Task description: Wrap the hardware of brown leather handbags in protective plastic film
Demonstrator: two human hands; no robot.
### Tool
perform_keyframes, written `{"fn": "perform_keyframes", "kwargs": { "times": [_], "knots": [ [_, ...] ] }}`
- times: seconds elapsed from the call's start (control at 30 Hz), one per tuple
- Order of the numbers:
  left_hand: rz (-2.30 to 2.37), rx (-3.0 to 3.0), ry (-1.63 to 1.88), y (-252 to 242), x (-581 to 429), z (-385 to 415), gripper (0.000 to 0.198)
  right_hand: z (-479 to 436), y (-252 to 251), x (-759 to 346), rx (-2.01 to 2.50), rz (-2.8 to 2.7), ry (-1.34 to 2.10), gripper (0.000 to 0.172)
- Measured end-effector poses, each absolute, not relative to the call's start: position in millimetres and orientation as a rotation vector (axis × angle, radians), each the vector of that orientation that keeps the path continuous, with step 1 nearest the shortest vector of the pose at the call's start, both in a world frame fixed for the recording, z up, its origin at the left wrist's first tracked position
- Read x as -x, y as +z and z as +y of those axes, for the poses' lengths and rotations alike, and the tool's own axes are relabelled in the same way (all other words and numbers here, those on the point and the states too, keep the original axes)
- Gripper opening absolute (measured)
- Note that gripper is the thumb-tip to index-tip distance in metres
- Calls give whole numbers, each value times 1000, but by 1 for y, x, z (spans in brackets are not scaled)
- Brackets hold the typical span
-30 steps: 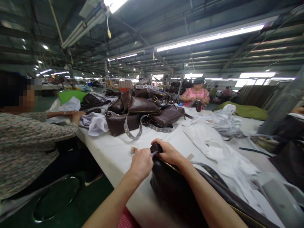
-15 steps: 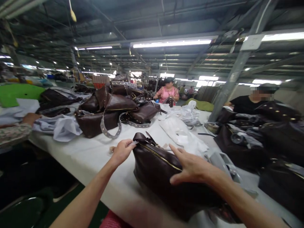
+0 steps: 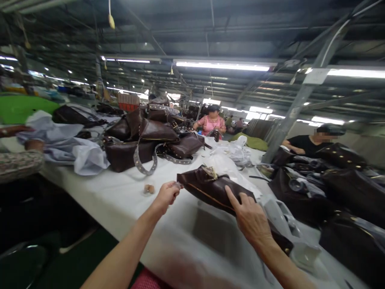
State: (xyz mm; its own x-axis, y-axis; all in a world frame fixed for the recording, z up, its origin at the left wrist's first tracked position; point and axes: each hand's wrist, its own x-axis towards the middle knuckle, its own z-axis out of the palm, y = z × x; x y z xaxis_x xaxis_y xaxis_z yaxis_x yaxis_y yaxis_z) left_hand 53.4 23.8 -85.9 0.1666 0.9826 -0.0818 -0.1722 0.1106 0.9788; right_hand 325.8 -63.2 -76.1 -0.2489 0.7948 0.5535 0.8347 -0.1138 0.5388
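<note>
A dark brown leather bag (image 3: 207, 188) with a gold zipper lies tipped over on the white table (image 3: 126, 192) in front of me. My left hand (image 3: 169, 194) is closed at the bag's left end, pinching something small and pale that I cannot make out. Spread over the bag's side, my right hand (image 3: 251, 212) rests with its fingers apart. Beside my left hand sit small tan pieces (image 3: 148, 188). Crumpled white wrapping (image 3: 224, 162) lies just behind the bag.
Brown bags (image 3: 129, 154) are piled at the back left, more (image 3: 349, 192) at the right. A grey tape dispenser-like object (image 3: 284, 216) stands near my right hand. A post (image 3: 288, 116) rises behind. Co-workers are at the left, back and right.
The bag has tipped away from me, its zipper side now turned lower. My right hand has come down onto it, and my left hand has moved slightly right. The view has shifted a little.
</note>
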Motion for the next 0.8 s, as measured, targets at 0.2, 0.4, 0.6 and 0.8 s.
{"fn": "perform_keyframes", "kwargs": {
  "times": [0.2,0.4,0.6,0.8],
  "knots": [
    [1146,-798,1149,-171,-63,3,28,-75,-157,-294,1880,-2104,-1218,60],
    [1046,-791,1260,-172,-65,-4,37,-89,-184,-238,1646,-1877,-18,35],
    [875,-736,1191,-184,-64,-7,34,-73,-165,-200,1099,-845,1290,34],
    [942,-840,1231,-194,-67,-10,26,-64,-108,-193,758,-875,1510,51]
  ]
}}
